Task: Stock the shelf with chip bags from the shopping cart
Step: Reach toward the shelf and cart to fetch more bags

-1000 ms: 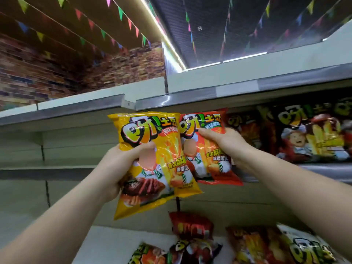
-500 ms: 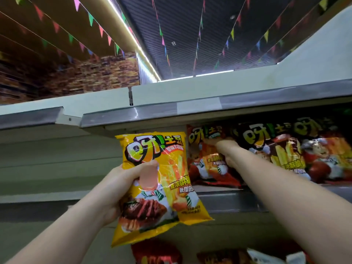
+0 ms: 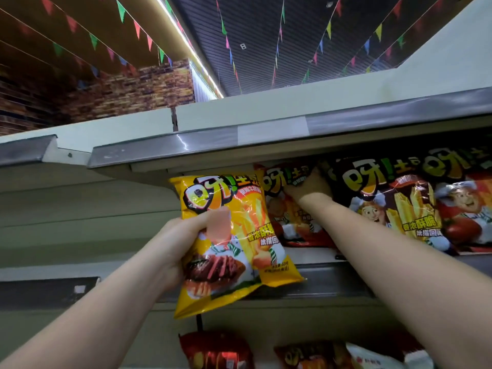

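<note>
Nearest, at 7 o'clock: left hand (image 3: pixel 183 246) gripping yellow bag (image 3: pixel 234 243) by its left edge, thumb across the front, other fingers curled behind and out of sight. Hangs upright in the air just in front of the shelf lip (image 3: pixel 314 278), not yet on it, tilted slightly with its lower right corner over the rail.

Further in, at 1 o'clock: right hand (image 3: pixel 308 186) reaching into the shelf, laid on the top of the red bag (image 3: pixel 290 222). Fingers bent over the bag's upper edge and front; whether pinching or only pressing cannot be told, as the tips sit in shadow under the shelf above. Red bag stands upright on the shelf, touching the dark bag (image 3: pixel 394 206) at 3 o'clock.

Judged step: seating the red bag, then the yellow beside it. To do it well: push the red bag back until its foot is fully behind the lip, snug against the dark bag, face forward. Let go only once it stands alone. Then slide the yellow bag into the open space at 9 o'clock of the red, bottom seam first, keeping the top clear of the shelf above. Light grip, to spare the chips.

Below, at 6 o'clock: 3 or so more bags (image 3: pixel 218 350) on a lower shelf. No cart visible.
</note>
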`<state>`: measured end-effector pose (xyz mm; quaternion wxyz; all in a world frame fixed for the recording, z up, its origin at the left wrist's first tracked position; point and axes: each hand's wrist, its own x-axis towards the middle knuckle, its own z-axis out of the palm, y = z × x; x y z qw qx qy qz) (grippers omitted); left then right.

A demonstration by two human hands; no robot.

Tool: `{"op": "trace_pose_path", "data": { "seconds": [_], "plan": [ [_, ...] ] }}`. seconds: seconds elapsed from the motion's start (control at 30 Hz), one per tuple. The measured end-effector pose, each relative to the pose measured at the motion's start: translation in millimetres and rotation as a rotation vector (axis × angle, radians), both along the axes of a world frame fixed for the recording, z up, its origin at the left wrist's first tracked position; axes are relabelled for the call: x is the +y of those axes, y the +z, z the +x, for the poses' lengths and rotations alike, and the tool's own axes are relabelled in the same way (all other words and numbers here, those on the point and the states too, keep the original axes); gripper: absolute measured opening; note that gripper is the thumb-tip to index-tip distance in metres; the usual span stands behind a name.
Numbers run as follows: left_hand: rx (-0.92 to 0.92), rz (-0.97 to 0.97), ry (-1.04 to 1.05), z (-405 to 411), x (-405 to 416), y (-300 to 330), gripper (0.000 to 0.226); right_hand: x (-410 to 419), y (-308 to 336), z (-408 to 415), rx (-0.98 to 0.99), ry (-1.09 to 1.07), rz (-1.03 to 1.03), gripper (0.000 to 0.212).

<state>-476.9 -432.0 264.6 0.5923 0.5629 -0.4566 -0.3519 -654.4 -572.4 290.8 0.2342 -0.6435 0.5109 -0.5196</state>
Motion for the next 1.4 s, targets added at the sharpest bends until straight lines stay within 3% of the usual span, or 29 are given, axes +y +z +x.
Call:
{"op": "trace_pose_path", "data": {
  "seconds": [0.07,0.17,0.4,0.57,0.7,0.87,1.0,1.1,1.3,1.4],
  "plan": [
    [0.020,0.010,-0.043,-9.5,-1.6,5.5,0.041,1.7,6.2,-2.0,0.055,-0.048,-0.085,0.075],
    [0.052,0.023,-0.094,-34.3,-10.3,18.8,0.058,13.8,12.7,-16.0,0.056,-0.051,-0.175,0.056],
    [0.000,-0.068,-0.029,-68.6,-62.6,23.0,0.046,49.9,0.1,-63.4,0.081,0.057,-0.312,0.050],
    [-0.094,-0.045,-0.066,-80.0,-78.7,8.9,0.067,61.7,-16.9,-78.0,0.223,0.088,-0.356,0.049],
    [-0.180,0.013,-0.121,-85.6,-77.7,2.4,0.099,58.3,-25.8,-76.4,0.291,0.088,-0.368,0.050],
    [-0.187,-0.059,-0.040,-89.1,-76.0,0.5,0.063,62.2,-25.2,-72.6,0.347,0.010,-0.441,0.048],
    [-0.173,-0.072,-0.024,-90.4,-64.7,-1.4,0.077,76.5,-19.6,-64.4,0.349,0.014,-0.587,0.044],
    [-0.151,-0.128,0.074,-84.1,-51.8,-3.3,0.072,90.5,-17.1,-52.4,0.367,0.079,-0.692,0.039],
    [-0.052,-0.307,0.294,-43.8,-0.3,-16.5,0.018,121.9,-26.5,-2.6,0.323,0.317,-0.731,0.032],
    [-0.034,-0.350,0.420,-19.0,35.0,-29.3,0.008,138.7,-41.6,28.6,0.323,0.448,-0.695,0.031]
  ]
}}
